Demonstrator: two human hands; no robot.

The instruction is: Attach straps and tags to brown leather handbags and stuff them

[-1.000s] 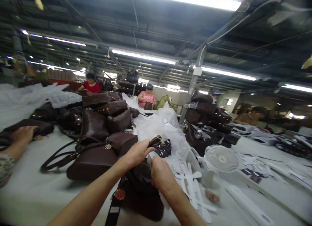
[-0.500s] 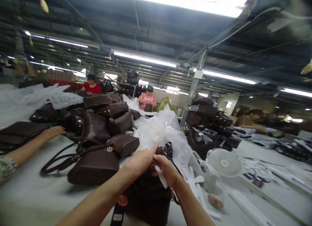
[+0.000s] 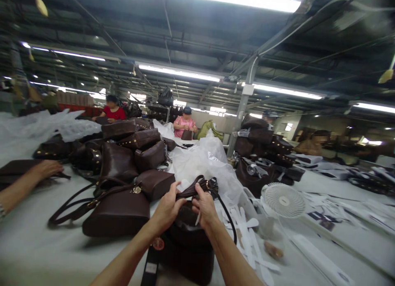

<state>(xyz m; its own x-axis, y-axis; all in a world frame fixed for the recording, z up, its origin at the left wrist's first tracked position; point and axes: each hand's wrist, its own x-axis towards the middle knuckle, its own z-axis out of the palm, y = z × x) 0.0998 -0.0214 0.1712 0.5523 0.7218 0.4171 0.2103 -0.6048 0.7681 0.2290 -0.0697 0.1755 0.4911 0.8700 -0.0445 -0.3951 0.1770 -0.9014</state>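
A dark brown handbag stands upright right in front of me, with a red round tag and a black label hanging at its left. Above its top lies a folded bundle of dark strap. My left hand grips the bundle's left end between thumb and fingers. My right hand is closed on the same strap further right, thumb on top. A bit of a white strip shows below the right fingers; how it is held is partly hidden.
Brown handbags are piled left and ahead. A co-worker's hand rests on a bag at far left. Clear plastic wrap lies ahead. At right are white strips, a small fan and another bag pile.
My hands, which were close together over the strap, have moved apart and now show it folded between them. The white strip shows less. The co-worker's hand has moved left.
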